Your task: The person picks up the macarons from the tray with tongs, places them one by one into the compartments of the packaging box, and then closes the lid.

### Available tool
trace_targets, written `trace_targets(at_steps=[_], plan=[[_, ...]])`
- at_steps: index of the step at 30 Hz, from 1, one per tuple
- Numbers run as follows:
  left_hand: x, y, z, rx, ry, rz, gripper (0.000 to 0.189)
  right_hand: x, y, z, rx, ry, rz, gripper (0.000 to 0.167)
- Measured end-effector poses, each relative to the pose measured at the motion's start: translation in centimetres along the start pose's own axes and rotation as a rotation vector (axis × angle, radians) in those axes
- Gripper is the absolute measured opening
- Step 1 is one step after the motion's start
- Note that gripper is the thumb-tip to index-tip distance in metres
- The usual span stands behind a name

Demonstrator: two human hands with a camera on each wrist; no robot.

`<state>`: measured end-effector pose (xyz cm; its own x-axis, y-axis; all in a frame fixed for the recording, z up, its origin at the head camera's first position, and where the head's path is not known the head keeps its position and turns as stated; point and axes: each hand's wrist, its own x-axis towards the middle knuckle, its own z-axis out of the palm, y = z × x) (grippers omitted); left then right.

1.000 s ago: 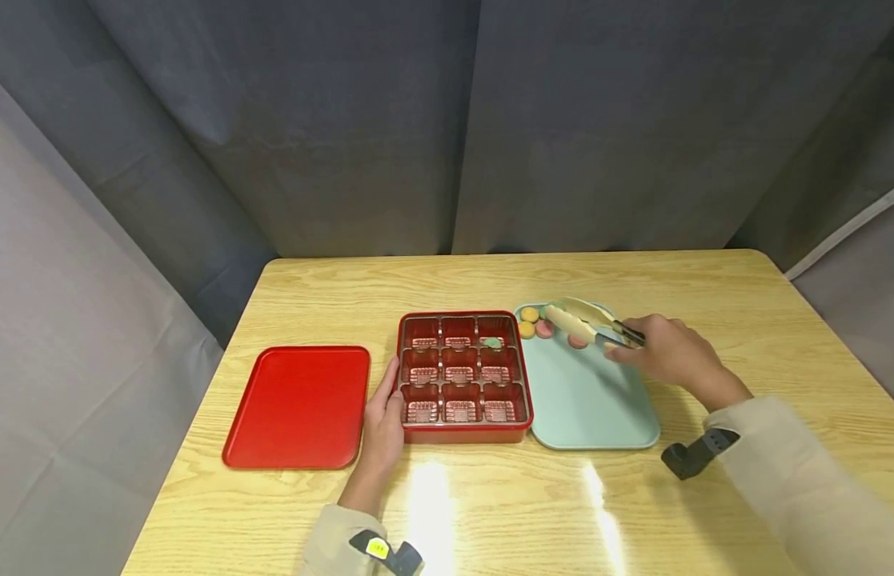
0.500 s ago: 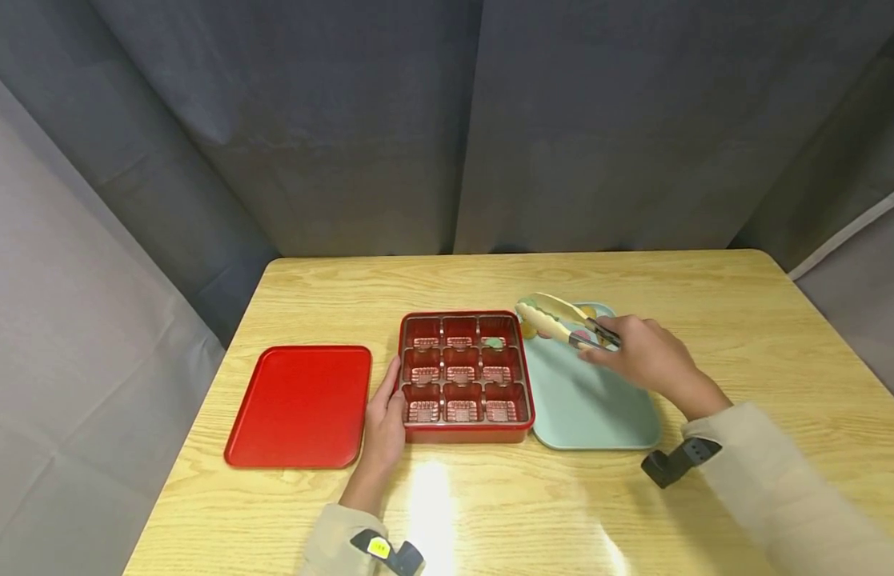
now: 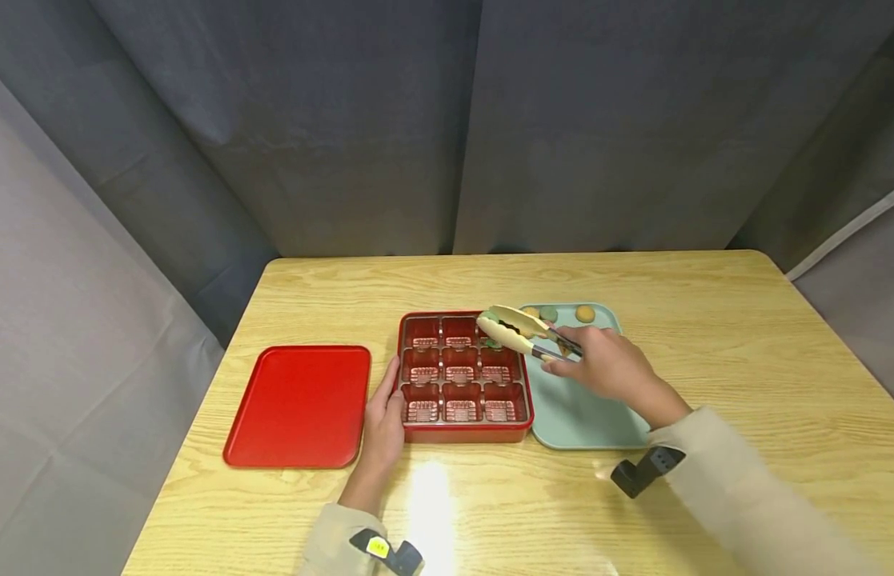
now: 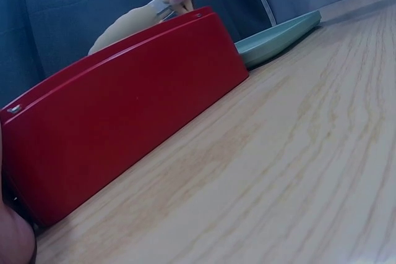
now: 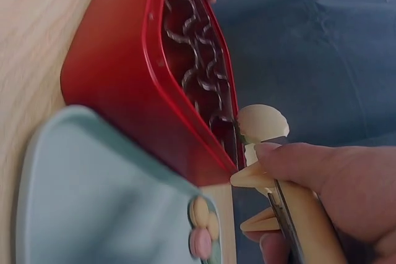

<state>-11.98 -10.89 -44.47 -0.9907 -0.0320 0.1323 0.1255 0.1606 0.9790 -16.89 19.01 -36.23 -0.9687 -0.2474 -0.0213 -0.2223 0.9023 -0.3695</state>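
My right hand [image 3: 611,366] grips cream-tipped tongs [image 3: 510,338] over the back right compartment of a red divided box [image 3: 464,435]. A green macaron [image 3: 490,317] shows at the tongs' tips. Another green macaron [image 3: 493,344] lies in that compartment, partly hidden by the tongs. In the right wrist view, thumb and fingers hold the tongs [image 5: 303,221] by the handle end, beside the box rim. My left hand [image 3: 383,420] rests along the box's left wall, fingers extended. Only a bit of that hand [image 4: 13,236] shows in the left wrist view.
To the right of the box lies a pale blue-green tray [image 3: 591,428] with several macarons at its far end, among them a yellow macaron [image 3: 585,314] and a pink macaron [image 5: 201,243]. A red tray [image 3: 298,408] lies on the left of the wooden table [image 3: 533,512]. Curtains [image 3: 447,128] stand behind.
My right hand has carried the tongs and a green macaron leftward from the blue-green tray to above the box's back right compartment. My left hand stays at the box.
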Motion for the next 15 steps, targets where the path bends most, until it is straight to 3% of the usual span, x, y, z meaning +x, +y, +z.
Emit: trace_targets(at_steps=[3,10,15], plan=[[0.0,0.0,0.0,-0.002,0.002,-0.003,0.052,0.1,-0.7,0.6,0.006,-0.009,-0.008,0.069],[-0.1,0.0,-0.1,-0.009,0.002,-0.014,0.052,0.4,-2.0,1.2,-0.004,-0.005,-0.06,0.054],[0.0,0.0,0.0,-0.009,0.001,-0.011,0.052,0.5,-2.3,1.3,0.0,-0.029,-0.062,0.058]])
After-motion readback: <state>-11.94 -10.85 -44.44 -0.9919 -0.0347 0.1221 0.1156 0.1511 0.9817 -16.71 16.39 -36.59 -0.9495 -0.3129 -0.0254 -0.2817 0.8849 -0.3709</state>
